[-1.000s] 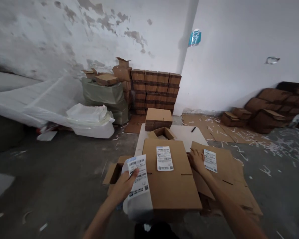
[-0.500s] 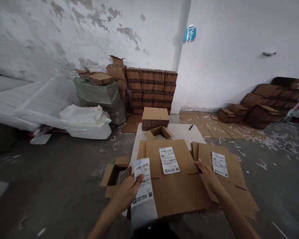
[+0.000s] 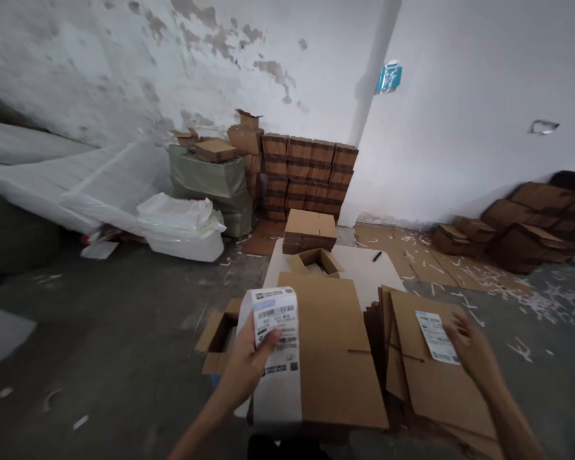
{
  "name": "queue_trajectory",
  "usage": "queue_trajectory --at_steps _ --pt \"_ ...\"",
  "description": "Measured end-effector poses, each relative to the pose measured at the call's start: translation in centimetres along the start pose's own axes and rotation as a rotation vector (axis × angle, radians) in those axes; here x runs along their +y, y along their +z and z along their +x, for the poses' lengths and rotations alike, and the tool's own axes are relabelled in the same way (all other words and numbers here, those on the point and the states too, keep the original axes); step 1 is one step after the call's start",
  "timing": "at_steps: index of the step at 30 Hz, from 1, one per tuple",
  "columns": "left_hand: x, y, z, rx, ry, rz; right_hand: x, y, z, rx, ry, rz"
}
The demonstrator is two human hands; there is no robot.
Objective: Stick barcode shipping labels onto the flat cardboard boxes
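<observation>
Above the left part of the flat carton (image 3: pixel 338 364) at the near end of the tabletop (image 3: pixel 357 259), the left hand (image 3: pixel 246 361) pinches a label strip (image 3: pixel 282 383) between thumb and fingers. The strip's long axis runs away from the body, its far end curling over. On the cardboard stack (image 3: pixel 426 396) to the right, a stuck label (image 3: pixel 434 335) slants from far left to near right; the right hand (image 3: pixel 469 348) is at its right edge, fingers bent, grip too blurred to tell.

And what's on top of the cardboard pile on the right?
A printed white label is on the top cardboard piece. The right hand hides part of the label's edge.
</observation>
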State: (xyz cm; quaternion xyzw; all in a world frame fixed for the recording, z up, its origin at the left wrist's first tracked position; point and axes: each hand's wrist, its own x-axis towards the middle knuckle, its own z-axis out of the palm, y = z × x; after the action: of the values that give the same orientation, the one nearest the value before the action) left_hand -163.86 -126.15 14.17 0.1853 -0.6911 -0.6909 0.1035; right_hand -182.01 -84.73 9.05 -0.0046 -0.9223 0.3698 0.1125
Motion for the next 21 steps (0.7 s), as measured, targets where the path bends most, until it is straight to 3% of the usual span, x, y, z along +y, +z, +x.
queue_trajectory --at_steps 2,3,4,7,10,12,14,17,19,21 --pt "0.1 1.3 -0.4 -0.134 0.068 0.072 -7.6 3.9 -3.2 -0.179 -0.2 0.205" --pt "0.0 1.7 -0.6 -0.206 0.118 0.121 -11.3 5.5 -4.9 -0.359 -0.36 0.284" --pt "-0.2 2.0 -0.8 -0.266 0.164 0.155 -14.6 6.7 -6.5 -0.455 -0.473 0.33" --pt "-1.0 1.7 -1.5 -0.323 0.14 0.026 -20.6 8.9 -10.1 -0.457 -0.727 0.372" --pt "-1.1 0.7 -1.9 -0.237 -0.167 -0.441 -21.7 10.3 -11.9 -0.384 -0.901 0.37" --pt "-0.9 0.4 -1.6 -0.146 -0.37 -0.672 -21.9 10.8 -12.7 -0.428 -0.989 0.384" --pt "-1.1 -0.1 -0.6 -0.009 -0.459 -0.753 -22.3 10.5 -13.0 -0.509 -1.01 0.406" --pt "-2.6 -2.1 1.7 0.287 -0.402 -0.773 -22.9 8.7 -11.0 -0.58 -0.859 0.571" --pt "-4.0 -4.1 2.9 0.445 -0.368 -0.759 -22.9 8.0 -8.1 -0.444 -0.673 0.726" --pt "-5.2 -5.6 3.5 0.528 -0.358 -0.731 -22.6 8.8 -5.1 -0.261 -0.484 0.619"
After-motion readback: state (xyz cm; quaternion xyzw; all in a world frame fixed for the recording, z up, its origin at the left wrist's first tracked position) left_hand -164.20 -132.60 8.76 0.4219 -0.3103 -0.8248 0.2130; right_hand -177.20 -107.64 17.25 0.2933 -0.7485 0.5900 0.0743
